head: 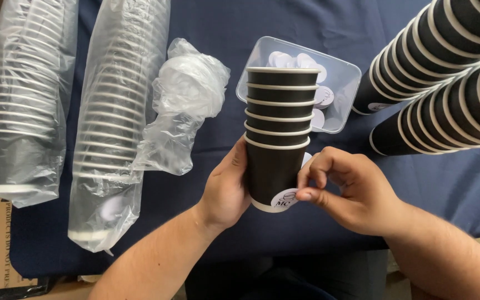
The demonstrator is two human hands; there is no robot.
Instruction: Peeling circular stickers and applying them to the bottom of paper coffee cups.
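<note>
My left hand (226,189) grips a short stack of several black paper cups with white rims (278,122), holding the bottom cup from the left side. My right hand (343,189) is at the lower right of that cup, thumb and fingertips pressing a round white sticker (284,200) onto its wall near the base. The stack points away from me, open ends up.
A clear plastic box (344,83) of round white stickers lies behind the stack. Two long stacks of black cups (445,72) lie at the right. At the left are two plastic-wrapped cup sleeves (112,111) and a crumpled plastic bag (187,94), all on a dark blue cloth (456,189).
</note>
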